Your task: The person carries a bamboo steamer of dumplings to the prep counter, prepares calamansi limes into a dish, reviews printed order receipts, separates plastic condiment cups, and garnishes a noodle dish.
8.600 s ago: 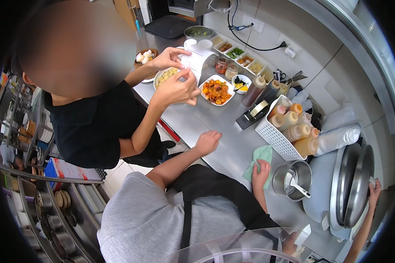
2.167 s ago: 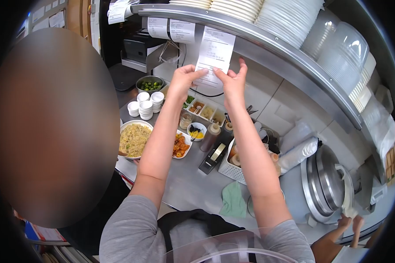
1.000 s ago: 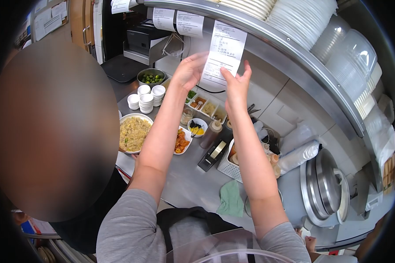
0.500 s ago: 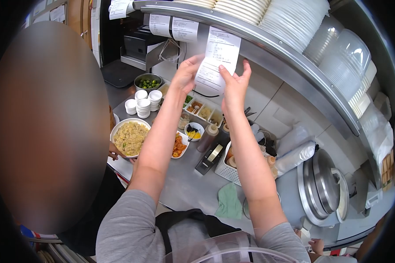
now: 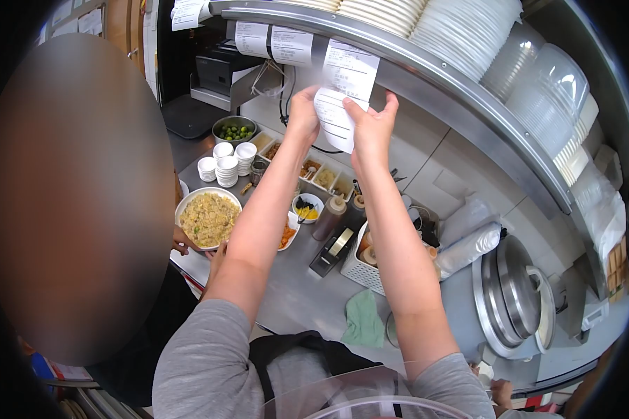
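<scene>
A long printed receipt (image 5: 351, 68) hangs from the metal rail under the shelf, its lower part curled toward me. My left hand (image 5: 304, 117) pinches the paper's left edge, with some fingers hidden behind it. On the opposite edge, my right hand (image 5: 372, 129) has its thumb pressed on the front of the curled part and its other fingers raised on the right. Two shorter receipts (image 5: 291, 46) hang from the same rail to the left.
Overhead, the shelf (image 5: 461, 77) carries stacked plastic containers (image 5: 461, 35). Below stand a plate of fried rice (image 5: 208, 218) held by a co-worker's hands, white cups (image 5: 227, 171), sauce bottles (image 5: 330, 218), a tape dispenser (image 5: 332, 251), a green cloth (image 5: 363, 318) and a large pot (image 5: 514, 300).
The receipt's lower part, nearly flat before, now bends and curls toward me between my hands. My hands have shifted only slightly. A co-worker's hand shows more beside the plate.
</scene>
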A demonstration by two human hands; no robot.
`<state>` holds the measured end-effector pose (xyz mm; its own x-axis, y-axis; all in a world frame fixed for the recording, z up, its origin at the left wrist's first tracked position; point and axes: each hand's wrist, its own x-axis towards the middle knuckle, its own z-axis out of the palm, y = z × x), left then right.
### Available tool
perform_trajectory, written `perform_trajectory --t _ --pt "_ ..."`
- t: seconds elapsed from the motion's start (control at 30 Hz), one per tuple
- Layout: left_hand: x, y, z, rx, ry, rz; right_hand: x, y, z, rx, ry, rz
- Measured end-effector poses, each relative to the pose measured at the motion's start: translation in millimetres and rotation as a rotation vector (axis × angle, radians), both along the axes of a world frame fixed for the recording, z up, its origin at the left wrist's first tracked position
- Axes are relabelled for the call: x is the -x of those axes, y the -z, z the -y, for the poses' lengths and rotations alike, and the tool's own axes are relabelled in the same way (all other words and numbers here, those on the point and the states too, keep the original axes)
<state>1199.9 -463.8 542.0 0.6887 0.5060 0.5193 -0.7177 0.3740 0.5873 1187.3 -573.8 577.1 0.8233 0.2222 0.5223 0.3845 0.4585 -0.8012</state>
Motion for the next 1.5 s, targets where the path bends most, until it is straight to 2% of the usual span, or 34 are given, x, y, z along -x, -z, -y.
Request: perform_trajectory --t 0.47,1.17,1.27,1.33,1.43,1.5 --pt "-11.0 -1.7 3.0 0.024 -0.118 -0.027 7.5 -8.1 6.0 0.03 0.017 -0.026" --pt "-8.4 -6.0 4.2 -0.125 -0.173 -0.006 4.9 -12.2 12.5 0.078 0.008 -0.04" --pt "-20.2 -5.2 -2.9 -0.24 -0.22 -0.003 7.3 -14.4 14.0 0.064 -0.009 -0.061" --pt "-26.4 -8.0 -3.0 -0.066 -0.093 0.092 7.1 -14.7 13.5 0.058 -0.014 -0.063" --pt "-21.2 -11.7 -5.8 -0.104 -0.004 0.219 9.3 -14.6 13.6 0.032 -0.039 -0.069" --pt "-11.5 -15.9 2.1 -0.119 -0.028 0.253 10.7 -14.6 15.2 0.009 -0.057 -0.076"
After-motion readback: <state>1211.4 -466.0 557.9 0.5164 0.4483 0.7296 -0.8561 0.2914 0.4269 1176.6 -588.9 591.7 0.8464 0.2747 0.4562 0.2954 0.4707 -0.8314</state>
